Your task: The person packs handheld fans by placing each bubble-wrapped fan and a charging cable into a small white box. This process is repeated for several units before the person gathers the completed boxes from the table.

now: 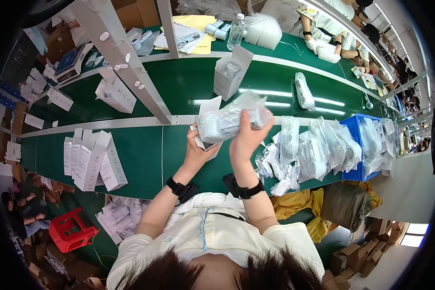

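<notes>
In front of me my right hand point(248, 137) grips a bubble-wrapped package point(224, 123), its pale contents blurred by the wrap. Behind and below the package, my left hand point(196, 153) is closed around a small white carton point(210, 105) with its top flap up. The package covers most of that carton, so I cannot tell whether its end is inside the opening. To the right of my right hand lie several more bubble-wrapped packages point(314, 152) and a heap of small white bagged pieces point(280, 169). Flat white cartons point(92, 159) stand grouped at the left.
A metal rail point(285, 121) separates my green table point(145, 154) from a green conveyor point(169, 82) carrying open cartons point(227, 77) and a wrapped package point(303, 92). A blue bin point(355, 169) sits at right. A metal post point(121, 58) rises left. Across, a gloved co-worker point(319, 43) handles something white.
</notes>
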`<control>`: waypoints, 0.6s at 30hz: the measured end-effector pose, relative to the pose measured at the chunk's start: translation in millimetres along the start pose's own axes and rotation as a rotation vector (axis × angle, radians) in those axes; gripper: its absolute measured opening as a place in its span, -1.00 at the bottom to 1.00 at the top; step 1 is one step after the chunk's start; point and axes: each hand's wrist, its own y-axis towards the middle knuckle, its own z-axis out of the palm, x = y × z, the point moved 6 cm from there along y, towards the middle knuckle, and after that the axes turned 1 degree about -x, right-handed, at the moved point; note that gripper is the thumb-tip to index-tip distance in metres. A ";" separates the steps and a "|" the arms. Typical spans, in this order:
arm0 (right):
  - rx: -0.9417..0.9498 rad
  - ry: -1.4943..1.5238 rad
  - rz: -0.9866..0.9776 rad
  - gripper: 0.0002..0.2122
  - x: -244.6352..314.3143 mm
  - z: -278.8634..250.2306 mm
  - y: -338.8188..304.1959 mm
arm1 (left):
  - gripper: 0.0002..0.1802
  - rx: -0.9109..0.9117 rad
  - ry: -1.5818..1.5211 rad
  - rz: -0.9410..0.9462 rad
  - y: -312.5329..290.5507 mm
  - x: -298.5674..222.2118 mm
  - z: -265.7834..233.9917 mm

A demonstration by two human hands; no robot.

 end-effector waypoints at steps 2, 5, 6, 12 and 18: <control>0.152 -0.642 -0.439 -0.55 -1.1 5.5 -19.0 | -0.22 -0.038 -0.005 -0.011 -6.5 7.8 -3.4; 0.450 -0.565 -0.599 -0.51 -4.6 3.6 -25.2 | -0.19 -0.098 -0.020 -0.038 -20.7 21.1 -13.6; 0.603 -0.518 -0.673 -0.49 -3.0 8.1 -31.5 | -0.19 -0.095 -0.022 -0.038 -20.1 19.1 -13.5; 0.855 -0.868 -0.685 -0.54 2.2 16.3 -36.6 | -0.11 0.304 0.231 0.133 -3.5 -16.3 11.8; 1.010 -1.029 -0.551 -0.65 -1.6 -50.1 -3.4 | -0.14 -0.001 0.011 0.130 -16.7 18.2 -35.2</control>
